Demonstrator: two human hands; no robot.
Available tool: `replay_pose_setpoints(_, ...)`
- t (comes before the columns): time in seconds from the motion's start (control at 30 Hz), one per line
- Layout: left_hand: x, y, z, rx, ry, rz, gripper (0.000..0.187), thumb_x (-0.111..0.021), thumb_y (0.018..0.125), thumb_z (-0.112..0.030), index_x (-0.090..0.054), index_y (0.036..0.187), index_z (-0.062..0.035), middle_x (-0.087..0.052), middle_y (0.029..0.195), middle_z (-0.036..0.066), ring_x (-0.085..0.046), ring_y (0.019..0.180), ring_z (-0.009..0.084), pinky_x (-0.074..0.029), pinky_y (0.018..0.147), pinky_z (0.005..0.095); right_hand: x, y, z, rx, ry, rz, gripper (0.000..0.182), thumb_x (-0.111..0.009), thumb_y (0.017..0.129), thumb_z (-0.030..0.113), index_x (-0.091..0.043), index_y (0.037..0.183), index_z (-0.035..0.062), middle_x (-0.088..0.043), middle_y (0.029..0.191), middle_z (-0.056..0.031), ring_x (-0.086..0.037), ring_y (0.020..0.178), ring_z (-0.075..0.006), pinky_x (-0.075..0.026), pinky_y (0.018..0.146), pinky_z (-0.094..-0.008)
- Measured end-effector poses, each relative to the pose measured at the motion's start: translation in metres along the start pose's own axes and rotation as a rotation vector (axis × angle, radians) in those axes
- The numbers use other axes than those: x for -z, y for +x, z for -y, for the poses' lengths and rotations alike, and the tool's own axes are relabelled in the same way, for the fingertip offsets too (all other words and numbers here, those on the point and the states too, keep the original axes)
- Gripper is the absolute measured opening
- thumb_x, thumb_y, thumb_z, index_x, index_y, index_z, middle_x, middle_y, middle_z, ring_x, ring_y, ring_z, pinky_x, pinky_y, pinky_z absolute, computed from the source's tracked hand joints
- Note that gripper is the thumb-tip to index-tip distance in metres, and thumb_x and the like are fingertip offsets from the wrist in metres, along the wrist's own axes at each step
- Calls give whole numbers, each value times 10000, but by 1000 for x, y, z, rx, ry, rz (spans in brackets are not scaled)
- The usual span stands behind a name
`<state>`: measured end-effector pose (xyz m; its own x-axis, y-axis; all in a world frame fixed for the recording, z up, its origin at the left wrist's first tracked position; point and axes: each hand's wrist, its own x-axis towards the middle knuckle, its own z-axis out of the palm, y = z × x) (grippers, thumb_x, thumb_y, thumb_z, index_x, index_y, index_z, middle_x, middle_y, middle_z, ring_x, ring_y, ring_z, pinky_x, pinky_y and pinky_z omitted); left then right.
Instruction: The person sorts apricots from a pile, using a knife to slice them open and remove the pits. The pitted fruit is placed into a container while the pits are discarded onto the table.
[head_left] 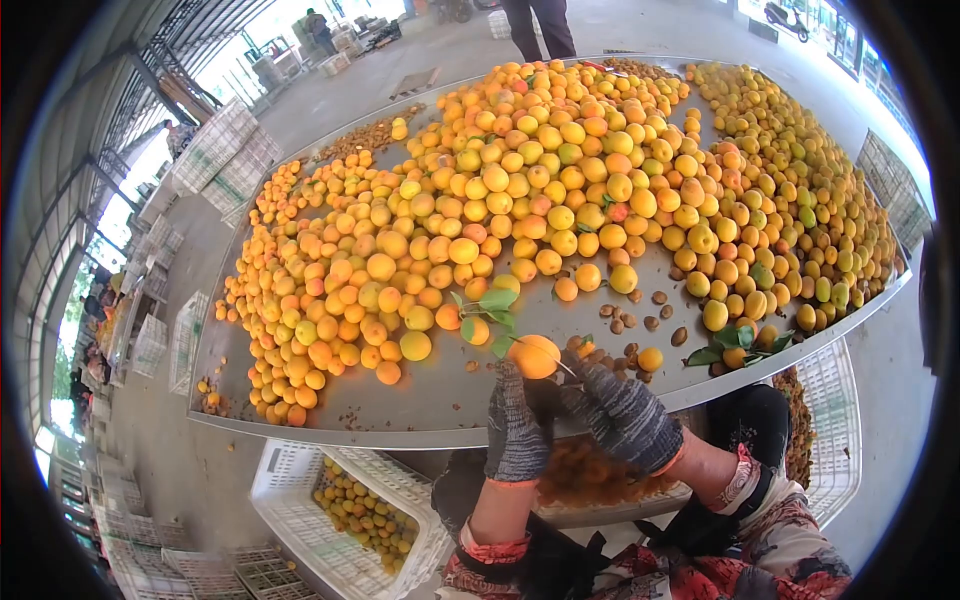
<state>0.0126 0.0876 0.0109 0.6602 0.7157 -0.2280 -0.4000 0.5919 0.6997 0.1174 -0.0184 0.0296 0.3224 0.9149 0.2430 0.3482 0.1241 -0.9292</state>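
Note:
My left hand [519,428], in a grey knitted glove, grips a large orange apricot [534,357] just over the table's near edge. Close beside it, my right hand [624,412] wears a matching glove and is closed on a thin metal tool [566,370]. The tool's thin end reaches to the apricot's right side; its exact kind does not show. Left of the apricot, a leafy sprig [489,309] lies among the fruit. Brown apricot pits [618,320] are scattered on the metal table [430,410] by my right hand.
Apricots [540,190] cover much of the table, with greener ones [790,180] piled at right. Below the edge stand a white crate [370,510] of fruit and a crate of pits [835,420]. A person's legs [538,28] are at the far side. Stacked crates [222,150] stand left.

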Motion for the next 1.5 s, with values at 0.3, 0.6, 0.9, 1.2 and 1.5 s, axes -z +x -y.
replay_pose_setpoints(0.3, -13, -6, -7, -360, 467, -78, 451, -499, 891, -266, -410, 1252, -10, -547, 1081, 79, -510, 961, 143, -410, 845, 275, 18, -1, -9, 474, -767, 112, 325, -572, 757, 24, -553, 1077, -27, -526, 1121, -192, -548, 969, -336, -450, 810, -363)
replay_pose_setpoints(0.6, -11, -2, 5, -311, 568, 0, 258, -529, 872, -166, -506, 1070, -1, -550, 943, 53, -524, 811, 103, -445, 695, 237, 14, 1, -8, 281, -561, 120, 291, -532, 785, 19, -560, 1073, -7, -560, 1039, -169, -560, 930, -315, -455, 783, -369)
replay_pose_setpoints(0.9, 5, 10, 12, -8, 353, -187, 424, -490, 873, -400, -532, 1064, -24, -553, 916, 41, -506, 777, 105, -431, 672, 225, 2, 3, -18, 56, -514, 68, 273, -518, 816, 78, -548, 1085, 47, -557, 989, -159, -574, 847, -298, -473, 676, -373)
replay_pose_setpoints(1.2, -6, 3, 9, -107, 414, -114, 278, -571, 850, -196, -547, 1025, 19, -586, 886, 35, -523, 754, 113, -433, 692, 246, 1, 0, -46, 596, -914, 81, 426, -599, 722, 83, -515, 1135, 19, -524, 1082, -198, -546, 946, -368, -463, 804, -396)
replay_pose_setpoints(1.5, 2, 9, 13, -352, 682, -155, 372, -508, 879, -277, -525, 1084, 33, -570, 960, 59, -497, 851, 111, -420, 757, 262, 10, -1, -39, 502, -723, 68, 476, -599, 655, 5, -514, 1121, -39, -503, 1114, -226, -527, 994, -359, -457, 828, -408)
